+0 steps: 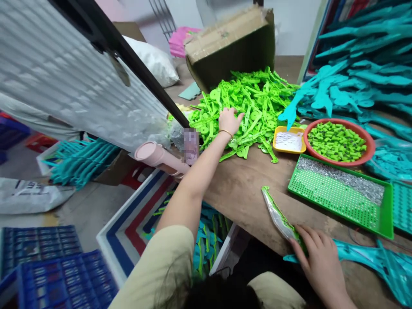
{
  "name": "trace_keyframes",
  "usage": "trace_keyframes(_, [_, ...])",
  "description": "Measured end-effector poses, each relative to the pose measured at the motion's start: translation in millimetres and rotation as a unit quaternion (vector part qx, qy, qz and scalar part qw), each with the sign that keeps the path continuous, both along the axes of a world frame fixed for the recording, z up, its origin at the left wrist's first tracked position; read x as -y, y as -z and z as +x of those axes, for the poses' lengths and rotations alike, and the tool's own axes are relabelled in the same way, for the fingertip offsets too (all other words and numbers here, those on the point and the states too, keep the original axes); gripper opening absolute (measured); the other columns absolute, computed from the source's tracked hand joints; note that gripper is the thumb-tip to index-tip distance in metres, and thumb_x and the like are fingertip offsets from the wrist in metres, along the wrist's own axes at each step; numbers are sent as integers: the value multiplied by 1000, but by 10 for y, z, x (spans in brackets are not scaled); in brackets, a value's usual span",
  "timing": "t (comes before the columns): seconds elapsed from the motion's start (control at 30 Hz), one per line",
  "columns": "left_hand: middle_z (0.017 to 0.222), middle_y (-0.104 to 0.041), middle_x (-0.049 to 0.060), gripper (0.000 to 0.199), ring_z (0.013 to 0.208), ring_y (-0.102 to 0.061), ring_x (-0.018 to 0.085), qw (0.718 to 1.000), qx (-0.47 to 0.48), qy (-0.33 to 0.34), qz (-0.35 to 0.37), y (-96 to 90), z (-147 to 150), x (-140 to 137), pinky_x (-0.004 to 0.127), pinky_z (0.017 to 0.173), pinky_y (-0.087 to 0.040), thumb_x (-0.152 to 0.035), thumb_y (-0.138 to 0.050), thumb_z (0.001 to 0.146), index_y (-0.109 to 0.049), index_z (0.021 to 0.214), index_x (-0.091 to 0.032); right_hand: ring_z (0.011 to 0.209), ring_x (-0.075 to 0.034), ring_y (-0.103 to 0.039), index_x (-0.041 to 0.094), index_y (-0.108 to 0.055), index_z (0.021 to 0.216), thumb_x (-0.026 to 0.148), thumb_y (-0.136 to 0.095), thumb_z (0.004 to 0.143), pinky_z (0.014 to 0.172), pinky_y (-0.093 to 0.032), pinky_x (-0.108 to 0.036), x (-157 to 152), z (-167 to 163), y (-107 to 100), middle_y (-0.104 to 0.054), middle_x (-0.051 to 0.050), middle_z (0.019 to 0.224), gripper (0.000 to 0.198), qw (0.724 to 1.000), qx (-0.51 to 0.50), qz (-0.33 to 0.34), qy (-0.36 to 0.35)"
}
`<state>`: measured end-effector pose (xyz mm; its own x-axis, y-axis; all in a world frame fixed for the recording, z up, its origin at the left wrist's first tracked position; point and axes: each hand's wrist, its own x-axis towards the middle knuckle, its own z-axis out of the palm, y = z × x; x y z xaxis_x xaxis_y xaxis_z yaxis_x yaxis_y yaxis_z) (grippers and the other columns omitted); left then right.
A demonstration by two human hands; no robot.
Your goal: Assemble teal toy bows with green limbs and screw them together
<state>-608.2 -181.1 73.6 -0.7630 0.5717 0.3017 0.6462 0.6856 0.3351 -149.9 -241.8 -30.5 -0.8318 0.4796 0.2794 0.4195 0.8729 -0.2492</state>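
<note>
My left hand (230, 121) is stretched forward over a large heap of bright green plastic parts (257, 107). Its fingers are apart and touch the near side of the heap; no piece shows clearly in them. Near the table's front edge, my right hand (317, 257) grips the lower end of a long, curved green plastic part (279, 214) with a pale, shiny strip along its side. The far tip of this part points away from me over the brown table (238, 184). Beneath and beside my right hand lie turquoise plastic parts (363, 257).
On the right are a green perforated tray (341, 210) of small metal pieces, a red bowl (371, 146) of small green pieces, a yellow dish (289, 149) and stacked turquoise parts (354, 81). A tipped cardboard box (231, 56), black pole (141, 73) and pink tumbler (157, 156) stand around the heap.
</note>
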Motion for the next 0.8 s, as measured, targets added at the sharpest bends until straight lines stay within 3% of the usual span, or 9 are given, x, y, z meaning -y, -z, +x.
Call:
trace_keyframes(0.1, [129,-55,17,41,128,-47,33,995,-49,-89,6,-107,-244,-274,43,108,-37,-37,-62,84,-62,120,-17,97,-27,-58,20,-60,119,53,-48,94,88,-41,-42,-28,24,73,-70,-7,110,43,1000,-1,8,-4])
trace_keyframes(0.17, [134,-52,18,51,132,-44,35,993,-27,-111,11,-169,-456,-409,45,109,-35,-38,-66,80,-57,127,-18,96,-26,-60,21,-60,121,53,-52,92,86,-42,-41,-66,46,141,-70,-6,111,43,999,-5,27,-21])
trace_keyframes(0.27, [133,-55,17,53,130,-48,32,995,58,-79,9,-223,-788,-513,42,108,-37,-42,-63,84,-55,130,-17,92,-25,-62,21,-61,120,55,-56,89,83,-42,-40,-132,86,255,-72,-5,107,46,997,-20,62,-48])
trace_keyframes(0.4, [118,-65,10,44,109,-63,23,993,110,-31,-6,-233,-1050,-512,31,95,-47,-36,-67,83,-59,122,-19,87,-25,-63,22,-63,116,58,-57,87,79,-42,-39,-175,126,354,-74,-4,103,47,994,-28,89,-56])
trace_keyframes(0.5, [127,-60,10,57,99,-66,21,992,118,-27,-24,-187,-991,-485,31,89,-50,-28,-81,70,-57,121,-20,87,-25,-63,23,-64,116,57,-57,87,78,-42,-39,-170,121,344,-74,-3,103,46,994,-23,95,-50])
trace_keyframes(0.57, [132,-55,12,58,102,-65,20,993,114,-24,-33,-137,-846,-463,31,93,-48,-27,-82,69,-56,120,-18,87,-25,-63,22,-64,116,57,-55,88,78,-42,-39,-158,101,302,-74,-4,103,46,995,-24,86,-43])
trace_keyframes(0.7, [122,-60,17,48,111,-62,27,995,86,-19,-37,-91,-509,-349,37,98,-45,-13,-70,78,-53,123,-13,87,-25,-62,22,-63,114,56,-50,91,79,-42,-39,-124,59,221,-73,-5,102,43,997,-27,61,-31])
trace_keyframes(0.8, [106,-66,15,47,109,-63,31,998,62,-2,-20,-204,-420,-181,44,95,-47,-1,-56,78,-55,124,-15,89,-25,-61,23,-62,116,55,-50,91,80,-43,-41,-90,52,215,-72,-4,104,42,998,-16,45,-27])
